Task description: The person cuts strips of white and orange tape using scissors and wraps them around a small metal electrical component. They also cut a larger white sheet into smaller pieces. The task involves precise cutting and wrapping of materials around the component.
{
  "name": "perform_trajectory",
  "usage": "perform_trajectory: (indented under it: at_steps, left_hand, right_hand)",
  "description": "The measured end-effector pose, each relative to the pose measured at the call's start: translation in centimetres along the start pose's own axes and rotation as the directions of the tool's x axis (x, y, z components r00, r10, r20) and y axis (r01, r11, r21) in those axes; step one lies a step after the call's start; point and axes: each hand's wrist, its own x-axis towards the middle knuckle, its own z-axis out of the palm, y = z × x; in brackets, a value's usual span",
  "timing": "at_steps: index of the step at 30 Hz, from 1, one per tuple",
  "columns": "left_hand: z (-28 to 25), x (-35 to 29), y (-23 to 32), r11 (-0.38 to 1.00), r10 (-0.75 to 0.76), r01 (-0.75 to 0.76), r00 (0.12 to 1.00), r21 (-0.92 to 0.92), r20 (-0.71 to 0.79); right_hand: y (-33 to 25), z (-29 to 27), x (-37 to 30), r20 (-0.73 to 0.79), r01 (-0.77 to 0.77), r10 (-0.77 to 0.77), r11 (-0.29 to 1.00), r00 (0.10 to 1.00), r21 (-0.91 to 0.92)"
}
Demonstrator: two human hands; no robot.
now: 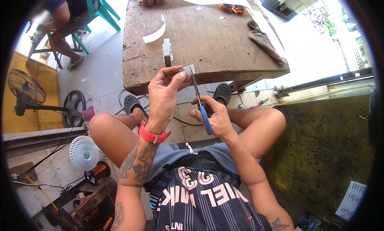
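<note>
Scissors (205,117) are sitting gripped in the right hand (218,118), blades lining up at the small pale piece (187,70) the left hand (164,89) is pinching by the worktop (204,35) edge, fingertips (183,74) risking a nick should either grip be slipping.

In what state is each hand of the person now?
Left hand: closed, pinching a small pale piece.
Right hand: closed, holding blue-handled scissors.

Two hands (163,91) (217,116), one grey piece (188,69), one pair of scissors (205,120), two clogs (130,104) (223,92) near center; two fans (27,88) (84,152) at left.
</note>
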Motion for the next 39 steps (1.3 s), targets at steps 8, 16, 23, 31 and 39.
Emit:
perform_trajectory:
  at_steps: [8, 16, 23, 31, 39]
  left_hand:
    - [-0.1, -0.1, -0.4, 1.0, -0.009, 0.01, 1.0, -0.013, 0.008]
    - [-0.3, 0.0, -0.6, 1.0, -0.03, 0.03, 0.999, -0.009, 0.02]
    - [-0.1, -0.3, -0.8, 0.997, -0.08, 0.08, 0.997, 0.02, -0.008]
    - [-0.4, -0.3, -0.9, 0.993, -0.121, 0.122, 0.992, -0.005, 0.029]
    - [-2.4, 0.2, 1.3, 0.984, -0.177, 0.172, 0.971, 0.048, 0.158]
  right_hand:
    - [-0.4, 0.1, -0.1, -0.008, -0.013, 0.012, 1.0, 1.0, -0.021]
    - [0.4, 0.5, 0.0, -0.039, -0.017, 0.019, 0.998, 0.999, 0.054]
    - [0.7, 0.9, -0.4, -0.068, -0.026, 0.031, 0.996, 0.997, 0.081]
    - [0.6, 0.5, -0.8, -0.033, -0.108, 0.115, 0.982, 0.993, 0.155]
    - [-0.3, -2.8, -1.3, 0.156, -0.087, 0.087, 0.996, 0.984, -0.005]
